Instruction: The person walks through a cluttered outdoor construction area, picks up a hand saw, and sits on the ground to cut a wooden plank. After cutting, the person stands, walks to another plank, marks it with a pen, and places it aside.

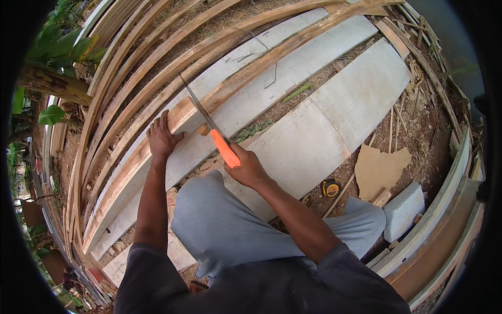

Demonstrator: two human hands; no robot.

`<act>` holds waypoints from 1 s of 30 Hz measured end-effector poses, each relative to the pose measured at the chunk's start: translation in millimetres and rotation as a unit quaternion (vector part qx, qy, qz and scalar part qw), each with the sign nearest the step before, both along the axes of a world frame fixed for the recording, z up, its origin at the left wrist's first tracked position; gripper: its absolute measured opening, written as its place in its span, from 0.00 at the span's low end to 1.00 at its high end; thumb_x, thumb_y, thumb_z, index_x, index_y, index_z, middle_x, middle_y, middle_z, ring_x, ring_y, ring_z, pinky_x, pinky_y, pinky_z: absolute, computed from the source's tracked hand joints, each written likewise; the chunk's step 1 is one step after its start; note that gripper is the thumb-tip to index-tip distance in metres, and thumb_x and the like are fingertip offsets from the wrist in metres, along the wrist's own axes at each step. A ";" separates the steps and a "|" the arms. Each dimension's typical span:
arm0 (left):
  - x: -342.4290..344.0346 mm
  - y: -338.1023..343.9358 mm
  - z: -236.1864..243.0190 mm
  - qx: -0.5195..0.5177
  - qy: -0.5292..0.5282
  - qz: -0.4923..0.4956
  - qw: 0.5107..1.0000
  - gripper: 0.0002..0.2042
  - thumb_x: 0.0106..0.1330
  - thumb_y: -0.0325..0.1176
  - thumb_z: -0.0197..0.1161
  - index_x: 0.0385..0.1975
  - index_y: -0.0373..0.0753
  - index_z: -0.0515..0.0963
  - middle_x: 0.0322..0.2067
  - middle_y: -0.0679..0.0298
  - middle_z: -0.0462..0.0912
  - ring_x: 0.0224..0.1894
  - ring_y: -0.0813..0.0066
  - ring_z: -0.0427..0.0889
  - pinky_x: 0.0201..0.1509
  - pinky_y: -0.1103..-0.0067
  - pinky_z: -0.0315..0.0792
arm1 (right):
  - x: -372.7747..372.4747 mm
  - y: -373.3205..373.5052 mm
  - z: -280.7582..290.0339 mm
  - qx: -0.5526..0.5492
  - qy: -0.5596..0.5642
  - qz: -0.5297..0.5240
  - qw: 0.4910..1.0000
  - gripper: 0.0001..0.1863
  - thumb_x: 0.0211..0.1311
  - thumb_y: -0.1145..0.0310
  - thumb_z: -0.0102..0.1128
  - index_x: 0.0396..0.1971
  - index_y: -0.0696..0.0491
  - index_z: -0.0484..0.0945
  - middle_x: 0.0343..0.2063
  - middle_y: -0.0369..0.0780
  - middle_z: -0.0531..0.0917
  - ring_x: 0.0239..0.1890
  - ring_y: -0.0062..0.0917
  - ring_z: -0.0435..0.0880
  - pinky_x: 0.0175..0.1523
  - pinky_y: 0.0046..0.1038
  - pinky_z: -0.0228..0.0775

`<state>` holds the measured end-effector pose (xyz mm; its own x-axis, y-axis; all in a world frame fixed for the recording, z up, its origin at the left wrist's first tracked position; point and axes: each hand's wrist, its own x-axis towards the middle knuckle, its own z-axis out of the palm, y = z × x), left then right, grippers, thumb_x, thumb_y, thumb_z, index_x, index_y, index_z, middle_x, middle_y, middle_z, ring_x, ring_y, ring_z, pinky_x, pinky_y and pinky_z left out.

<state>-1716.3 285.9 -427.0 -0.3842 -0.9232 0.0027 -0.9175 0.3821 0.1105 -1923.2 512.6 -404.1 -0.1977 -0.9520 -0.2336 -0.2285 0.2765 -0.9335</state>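
Observation:
My right hand [247,168] is wrapped round the orange handle of a handsaw [225,148]. Its thin metal blade slants up and away to the left, across a long wooden beam [183,115]. My left hand [161,137] grips the beam just left of the blade, fingers over its top and thumb toward the near side. A small wood block [203,130] sits against the beam's near side, close to the saw handle. Whether the teeth have cut into the wood cannot be made out. My knee in grey trousers [209,209] is bent close below the beam.
Several long timbers [151,57] lie beyond the beam on the left. Pale flat boards [298,141] cover the middle ground. To the right are a yellow and black tape measure [330,188], a torn brown sheet [381,166], a whitish block [404,211] and stacked planks [439,230]. Leafy plants [55,47] stand far left.

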 end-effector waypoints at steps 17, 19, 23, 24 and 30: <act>0.5 5.1 -0.1 0.008 -0.020 0.005 1.000 0.47 0.41 0.47 0.78 0.66 0.45 0.64 0.55 0.56 0.74 0.58 0.57 0.72 0.65 0.61 0.63 | 5.1 101.8 35.0 0.000 0.020 -0.002 1.000 0.18 0.54 0.71 0.69 0.42 0.59 0.74 0.30 0.50 0.82 0.29 0.41 0.84 0.36 0.33 0.75; 1.7 6.8 -2.8 0.002 0.009 -0.002 1.000 0.47 0.42 0.46 0.78 0.66 0.46 0.64 0.54 0.57 0.75 0.59 0.57 0.71 0.65 0.62 0.62 | -12.3 121.1 85.6 0.036 0.033 0.003 0.999 0.15 0.54 0.72 0.68 0.41 0.60 0.76 0.28 0.48 0.83 0.27 0.34 0.85 0.35 0.30 0.75; -0.8 8.9 -4.8 -0.005 -0.007 0.015 1.000 0.46 0.42 0.46 0.78 0.66 0.46 0.64 0.54 0.57 0.74 0.59 0.58 0.71 0.65 0.62 0.62 | -21.1 47.6 51.1 -0.008 0.018 -0.006 1.000 0.12 0.55 0.72 0.65 0.38 0.60 0.77 0.23 0.45 0.82 0.26 0.27 0.84 0.34 0.27 0.74; -0.9 11.8 -5.7 0.003 -0.016 0.020 1.000 0.46 0.42 0.46 0.78 0.66 0.46 0.64 0.54 0.57 0.74 0.59 0.58 0.71 0.65 0.62 0.62 | -18.6 17.7 16.0 -0.022 0.021 -0.024 0.999 0.12 0.55 0.71 0.65 0.38 0.59 0.77 0.23 0.45 0.81 0.26 0.29 0.85 0.34 0.28 0.73; 5.0 21.1 -1.5 -0.019 -0.005 -0.001 1.000 0.45 0.43 0.45 0.78 0.65 0.44 0.64 0.53 0.56 0.74 0.58 0.56 0.71 0.63 0.62 0.62 | 20.7 -24.6 -71.9 -0.154 0.012 -0.072 0.985 0.15 0.54 0.69 0.65 0.41 0.57 0.75 0.28 0.51 0.84 0.34 0.44 0.86 0.36 0.39 0.76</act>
